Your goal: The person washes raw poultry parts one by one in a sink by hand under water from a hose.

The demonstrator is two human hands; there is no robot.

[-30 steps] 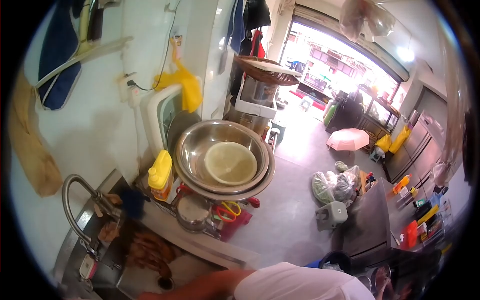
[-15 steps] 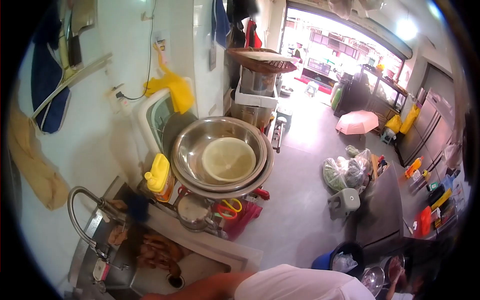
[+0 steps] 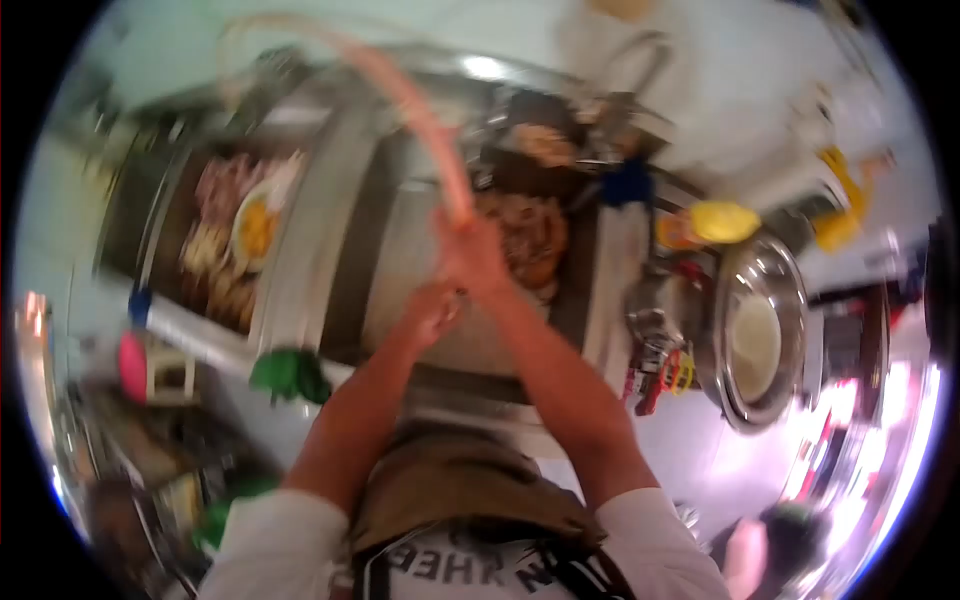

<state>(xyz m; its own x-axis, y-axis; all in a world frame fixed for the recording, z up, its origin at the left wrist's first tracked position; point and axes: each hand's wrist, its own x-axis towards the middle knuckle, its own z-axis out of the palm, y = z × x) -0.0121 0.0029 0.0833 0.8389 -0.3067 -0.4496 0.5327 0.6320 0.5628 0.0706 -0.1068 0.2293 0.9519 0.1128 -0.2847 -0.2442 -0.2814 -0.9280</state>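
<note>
My right hand (image 3: 472, 252) is closed around the end of a pinkish hose (image 3: 408, 100) above the metal sink (image 3: 395, 290). Close below it, near my right wrist, my left hand (image 3: 434, 312) has its fingers curled. Motion blur hides what, if anything, is in that hand. Brown meat pieces (image 3: 530, 240) lie in this basin, just right of my right hand. In the other basin, to the left, are pale pieces of meat (image 3: 225, 190) and a white bowl (image 3: 240, 240) with yellow contents.
At the right stand nested steel basins (image 3: 790, 300), a yellow-capped bottle (image 3: 722, 222) and a lidded pot (image 3: 655, 310). A green cloth or bag (image 3: 290, 375) hangs at the sink's front edge. A faucet (image 3: 640, 75) rises at the back.
My view has swung from the room down to the sink. Both hands and the hose are now in sight; before, only a sleeve and part of an arm showed at the bottom.
</note>
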